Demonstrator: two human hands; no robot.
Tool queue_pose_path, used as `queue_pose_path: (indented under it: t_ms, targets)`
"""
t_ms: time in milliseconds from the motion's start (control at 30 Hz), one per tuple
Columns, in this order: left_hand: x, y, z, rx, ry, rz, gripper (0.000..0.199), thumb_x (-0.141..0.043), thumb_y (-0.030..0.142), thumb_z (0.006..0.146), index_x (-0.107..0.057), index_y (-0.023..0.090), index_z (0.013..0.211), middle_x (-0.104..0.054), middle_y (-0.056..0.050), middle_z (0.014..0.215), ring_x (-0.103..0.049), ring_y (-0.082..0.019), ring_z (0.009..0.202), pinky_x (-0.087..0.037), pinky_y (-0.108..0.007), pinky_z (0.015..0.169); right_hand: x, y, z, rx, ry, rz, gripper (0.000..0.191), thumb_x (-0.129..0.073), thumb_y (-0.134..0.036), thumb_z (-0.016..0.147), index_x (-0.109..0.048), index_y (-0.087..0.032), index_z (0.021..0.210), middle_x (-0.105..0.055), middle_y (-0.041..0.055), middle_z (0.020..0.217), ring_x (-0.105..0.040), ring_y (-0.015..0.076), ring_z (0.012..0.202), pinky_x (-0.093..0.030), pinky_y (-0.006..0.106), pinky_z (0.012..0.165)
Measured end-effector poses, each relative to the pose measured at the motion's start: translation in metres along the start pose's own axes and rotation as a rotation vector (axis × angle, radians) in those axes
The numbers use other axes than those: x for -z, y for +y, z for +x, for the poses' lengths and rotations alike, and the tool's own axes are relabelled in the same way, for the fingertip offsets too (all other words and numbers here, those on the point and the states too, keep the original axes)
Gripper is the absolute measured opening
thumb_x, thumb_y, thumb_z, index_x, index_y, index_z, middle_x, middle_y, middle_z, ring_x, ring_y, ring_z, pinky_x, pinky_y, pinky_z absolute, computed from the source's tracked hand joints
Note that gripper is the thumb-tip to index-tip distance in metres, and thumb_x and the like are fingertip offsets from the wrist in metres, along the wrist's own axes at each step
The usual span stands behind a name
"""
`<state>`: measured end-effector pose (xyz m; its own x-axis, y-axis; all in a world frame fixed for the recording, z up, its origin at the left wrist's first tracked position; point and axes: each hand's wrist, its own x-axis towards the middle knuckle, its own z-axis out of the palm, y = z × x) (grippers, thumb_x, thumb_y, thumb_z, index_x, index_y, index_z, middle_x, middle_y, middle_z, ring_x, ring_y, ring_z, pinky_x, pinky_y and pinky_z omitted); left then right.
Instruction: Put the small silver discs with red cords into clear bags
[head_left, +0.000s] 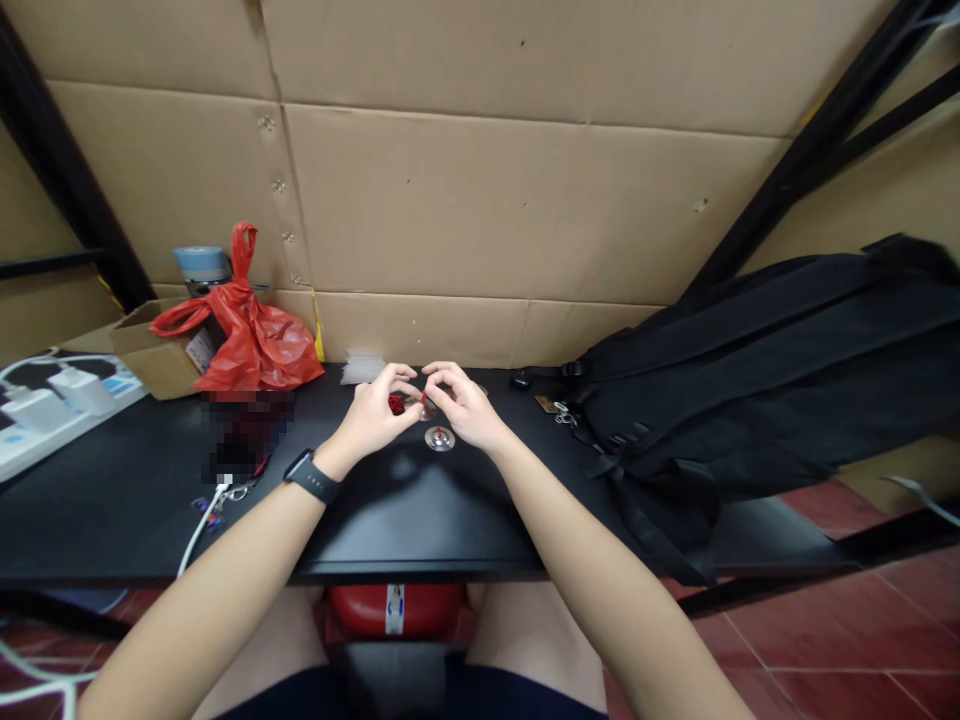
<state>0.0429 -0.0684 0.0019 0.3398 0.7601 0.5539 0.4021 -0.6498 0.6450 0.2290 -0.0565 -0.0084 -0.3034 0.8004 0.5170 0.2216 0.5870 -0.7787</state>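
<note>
My left hand (381, 408) and my right hand (465, 405) meet above the middle of the black table. Thumb and fingers of my right hand pinch a small red cord (424, 398), beside a shiny metal disc partly hidden by the hands. The left hand's fingers curve round the other side of that disc; their contact with it is unclear. Just below the hands, a round silver metal disc (439, 439) with a red bit at its centre lies flat on the table. A bundle of red cord (395, 404) shows behind my left fingers.
On the black table (420, 520) stand a red plastic bag (259, 340), a cardboard box (154, 350) and a white power strip (45, 430) at left. Clear plastic bags (362, 367) lie behind my left hand. A black backpack (772, 370) fills the right side. Cardboard walls the back.
</note>
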Motion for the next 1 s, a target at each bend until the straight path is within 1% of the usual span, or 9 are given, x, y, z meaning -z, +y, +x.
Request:
queue_pose_path:
  t_ms: [67,133,367,500,600,667,733,867,1000]
  targets:
    - [0.000,-0.001,0.000,0.007,-0.004,0.029,0.037,-0.068,0.031,0.080,-0.050,0.023,0.112,-0.076,-0.002,0.094,-0.071,-0.020,0.097,-0.050,-0.034,0.092,0.000,0.001,0.000,-0.018,-0.019,0.014,0.031,-0.054,-0.050,0.092,-0.059,-0.020,0.085,-0.049,0.0093,0.125,-0.062,0.0152,0.080,-0.057,0.032,0.069]
    - [0.000,-0.002,0.000,0.006,-0.002,0.057,0.036,-0.068,0.029,0.079,-0.051,0.023,0.110,-0.076,0.000,0.091,-0.071,-0.020,0.100,-0.049,-0.033,0.094,0.000,0.003,0.000,-0.020,-0.051,0.009,0.030,-0.053,-0.048,0.093,-0.059,-0.020,0.085,-0.050,0.0096,0.125,-0.062,0.0145,0.078,-0.056,0.032,0.069]
    - [0.003,-0.004,0.001,-0.005,-0.063,0.128,0.029,-0.064,0.019,0.078,-0.052,0.022,0.104,-0.075,0.002,0.082,-0.072,-0.017,0.085,-0.050,-0.028,0.081,0.007,0.004,0.000,0.029,-0.111,-0.255,0.018,-0.060,-0.037,0.090,-0.062,-0.019,0.090,-0.061,0.0088,0.112,-0.058,0.0202,0.102,-0.049,0.032,0.080]
    - [0.005,-0.010,0.001,0.018,-0.052,0.148,0.030,-0.064,0.016,0.078,-0.052,0.023,0.105,-0.076,0.001,0.084,-0.072,-0.017,0.080,-0.051,-0.026,0.076,0.023,0.007,-0.004,-0.032,-0.235,-0.475,0.031,-0.080,-0.033,0.072,-0.068,-0.018,0.096,-0.067,0.0043,0.093,-0.059,0.0179,0.084,-0.046,0.030,0.075]
    - [0.005,-0.014,0.001,0.039,-0.033,0.115,0.029,-0.063,0.017,0.079,-0.052,0.023,0.105,-0.074,0.000,0.085,-0.072,-0.016,0.077,-0.053,-0.025,0.073,0.030,0.011,-0.004,-0.100,-0.373,-0.497,0.015,-0.077,-0.027,0.074,-0.073,-0.017,0.085,-0.069,0.0037,0.082,-0.059,0.0155,0.072,-0.044,0.027,0.068]
    - [0.005,-0.017,0.001,0.051,-0.021,0.102,0.027,-0.061,0.017,0.081,-0.052,0.022,0.105,-0.073,-0.001,0.087,-0.071,-0.015,0.074,-0.054,-0.025,0.071,0.029,0.013,-0.003,-0.121,-0.402,-0.483,0.005,-0.073,-0.022,0.077,-0.074,-0.017,0.078,-0.070,0.0034,0.077,-0.061,0.0148,0.069,-0.043,0.026,0.065]
    - [0.003,-0.019,0.001,0.058,-0.011,0.071,0.026,-0.060,0.018,0.082,-0.051,0.022,0.105,-0.072,-0.002,0.088,-0.071,-0.015,0.072,-0.055,-0.025,0.069,0.027,0.013,-0.002,-0.139,-0.366,-0.463,0.004,-0.070,-0.018,0.077,-0.073,-0.016,0.075,-0.071,0.0027,0.074,-0.062,0.0141,0.066,-0.044,0.025,0.064]
    - [0.002,-0.021,0.002,0.079,0.031,-0.020,0.024,-0.060,0.019,0.082,-0.051,0.020,0.104,-0.068,-0.003,0.089,-0.070,-0.014,0.069,-0.057,-0.025,0.066,0.019,0.011,0.000,-0.210,-0.166,-0.262,0.007,-0.064,-0.023,0.083,-0.068,-0.016,0.082,-0.071,0.0022,0.070,-0.066,0.0138,0.062,-0.048,0.024,0.059]
    - [0.001,-0.019,0.002,0.115,0.035,-0.103,0.023,-0.061,0.021,0.082,-0.051,0.020,0.103,-0.065,-0.003,0.089,-0.070,-0.013,0.068,-0.057,-0.025,0.065,0.011,0.007,0.000,-0.262,0.012,0.084,0.020,-0.066,-0.037,0.084,-0.061,-0.018,0.089,-0.071,0.0060,0.094,-0.073,0.0174,0.076,-0.055,0.022,0.054]
